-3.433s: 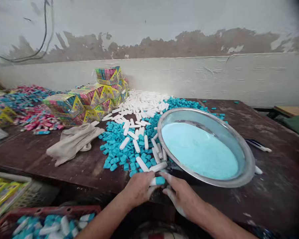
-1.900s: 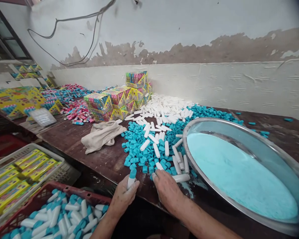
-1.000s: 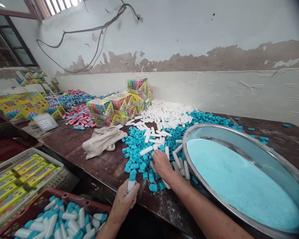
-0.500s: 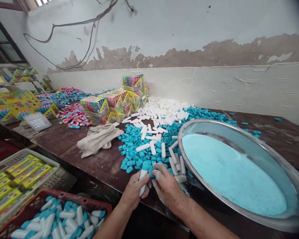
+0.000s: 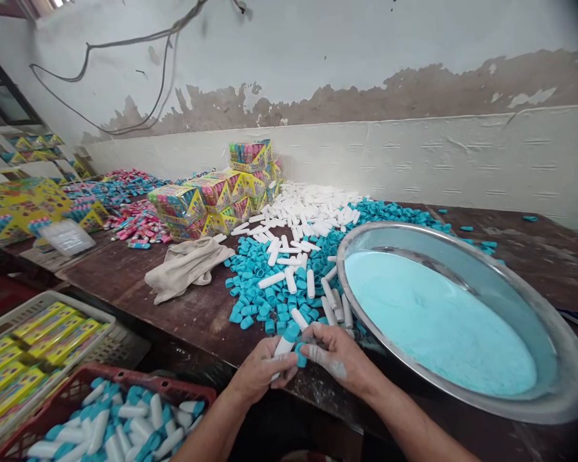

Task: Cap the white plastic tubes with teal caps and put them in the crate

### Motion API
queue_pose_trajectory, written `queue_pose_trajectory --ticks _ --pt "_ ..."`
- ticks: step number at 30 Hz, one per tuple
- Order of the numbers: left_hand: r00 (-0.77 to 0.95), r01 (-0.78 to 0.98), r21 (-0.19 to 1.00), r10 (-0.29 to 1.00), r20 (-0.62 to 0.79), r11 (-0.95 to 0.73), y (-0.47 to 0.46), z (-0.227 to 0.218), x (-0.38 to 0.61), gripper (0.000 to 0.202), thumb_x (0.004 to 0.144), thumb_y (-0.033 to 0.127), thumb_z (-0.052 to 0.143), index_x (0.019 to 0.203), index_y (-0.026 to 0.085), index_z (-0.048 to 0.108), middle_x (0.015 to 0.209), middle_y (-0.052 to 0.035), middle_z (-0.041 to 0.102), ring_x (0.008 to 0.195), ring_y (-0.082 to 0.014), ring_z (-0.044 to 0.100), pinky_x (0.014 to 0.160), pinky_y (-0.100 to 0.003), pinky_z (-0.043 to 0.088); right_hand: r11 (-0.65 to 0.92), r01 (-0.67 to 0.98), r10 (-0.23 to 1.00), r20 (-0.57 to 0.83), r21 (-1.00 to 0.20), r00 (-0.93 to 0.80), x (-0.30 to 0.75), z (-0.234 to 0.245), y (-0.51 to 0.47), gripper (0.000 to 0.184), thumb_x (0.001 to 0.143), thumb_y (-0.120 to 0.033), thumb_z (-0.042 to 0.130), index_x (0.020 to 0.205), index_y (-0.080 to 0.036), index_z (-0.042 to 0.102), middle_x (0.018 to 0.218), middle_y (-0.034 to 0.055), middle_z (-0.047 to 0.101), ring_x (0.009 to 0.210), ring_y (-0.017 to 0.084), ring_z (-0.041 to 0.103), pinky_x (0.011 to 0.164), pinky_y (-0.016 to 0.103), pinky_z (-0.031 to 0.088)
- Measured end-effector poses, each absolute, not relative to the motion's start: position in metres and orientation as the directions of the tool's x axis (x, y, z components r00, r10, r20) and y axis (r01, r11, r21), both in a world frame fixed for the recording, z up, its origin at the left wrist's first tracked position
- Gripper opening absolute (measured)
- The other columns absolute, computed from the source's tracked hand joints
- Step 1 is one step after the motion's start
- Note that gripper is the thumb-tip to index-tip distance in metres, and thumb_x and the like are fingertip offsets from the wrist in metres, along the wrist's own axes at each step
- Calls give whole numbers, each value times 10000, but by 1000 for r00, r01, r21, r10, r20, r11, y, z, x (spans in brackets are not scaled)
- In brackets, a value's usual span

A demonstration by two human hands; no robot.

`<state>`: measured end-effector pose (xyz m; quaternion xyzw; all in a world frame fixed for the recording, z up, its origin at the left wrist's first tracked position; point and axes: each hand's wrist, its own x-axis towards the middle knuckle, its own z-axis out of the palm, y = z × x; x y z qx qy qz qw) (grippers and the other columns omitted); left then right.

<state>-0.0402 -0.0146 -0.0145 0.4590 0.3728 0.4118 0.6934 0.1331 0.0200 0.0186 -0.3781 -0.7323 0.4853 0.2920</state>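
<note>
My left hand point(image 5: 261, 371) is closed round a white tube with a blue cap point(image 5: 286, 340), held near the table's front edge. My right hand point(image 5: 338, 357), dusted with pale powder, pinches a loose blue cap point(image 5: 299, 357) right beside that tube. Just beyond my fingers lies a heap of blue caps point(image 5: 264, 292) with white tubes point(image 5: 308, 215) scattered over it and piled behind. A wide metal basin point(image 5: 553, 343) holding light blue powder point(image 5: 433, 324) sits to the right of my hands.
A red crate point(image 5: 84, 382) of capped tubes stands at lower left, beside a white basket point(image 5: 9, 317) of yellow packs. A beige cloth point(image 5: 185, 269) lies on the brown table point(image 5: 173, 321). Stacked colourful boxes point(image 5: 207, 196) and loose pink and blue items point(image 5: 135, 224) fill the back left.
My right hand reached into the cap heap, then came back to the left hand with a blue cap. The left hand kept the capped tube and rose from the crate side to the table edge.
</note>
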Motion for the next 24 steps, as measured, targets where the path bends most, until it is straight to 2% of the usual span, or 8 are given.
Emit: queue_pose_trajectory --ticks 3,7,11,16,19,21,24 --pt "425 -222 937 891 -157 271 -17 -14 -45 420 695 520 641 756 128 502 478 67 396 369 -22 242 329 -159 146 197 277 889 52 -941 -455 137 13 13 241 796 -406 515 729 -175 498 576 -37 455 528 111 417 494 220 325" --pt "536 -175 896 803 -260 408 -23 -14 -51 491 643 591 652 745 138 495 450 89 364 338 -12 199 304 -148 138 138 170 939 74 -976 -335 139 9 6 226 835 -416 468 813 -192 475 603 -35 481 468 97 404 449 215 323" --pt "570 -115 884 759 -315 453 -27 -13 -51 483 614 577 683 688 160 450 441 96 362 339 -10 216 305 -135 162 104 142 892 29 -984 -452 141 15 5 189 816 -379 490 793 -195 454 571 -52 457 438 82 371 425 199 301" --pt "620 94 909 690 -373 407 -22 -4 -49 478 619 593 645 676 142 499 427 84 374 331 -25 285 302 -141 222 178 276 794 -28 -944 -607 151 33 9 178 799 -328 502 714 -174 525 559 -35 486 472 93 414 463 203 320" --pt "640 186 889 635 -432 418 -18 0 -42 462 588 569 658 635 170 430 425 91 366 338 -32 288 304 -148 242 256 334 765 -21 -907 -643 151 39 8 182 780 -292 507 654 -166 544 559 -20 507 533 112 456 526 216 361" --pt "634 191 906 657 -408 379 -21 0 -35 460 610 583 609 633 196 362 430 106 314 344 -29 244 311 -154 221 302 369 779 4 -879 -627 146 39 7 177 778 -268 475 669 -163 566 563 -8 525 549 125 481 545 227 386" --pt "534 242 933 765 -359 268 -34 1 -35 395 704 580 471 672 215 322 474 103 277 367 -41 229 342 -174 236 375 441 809 55 -816 -585 137 33 3 215 779 -277 450 760 -161 631 629 24 603 600 160 553 580 254 443"
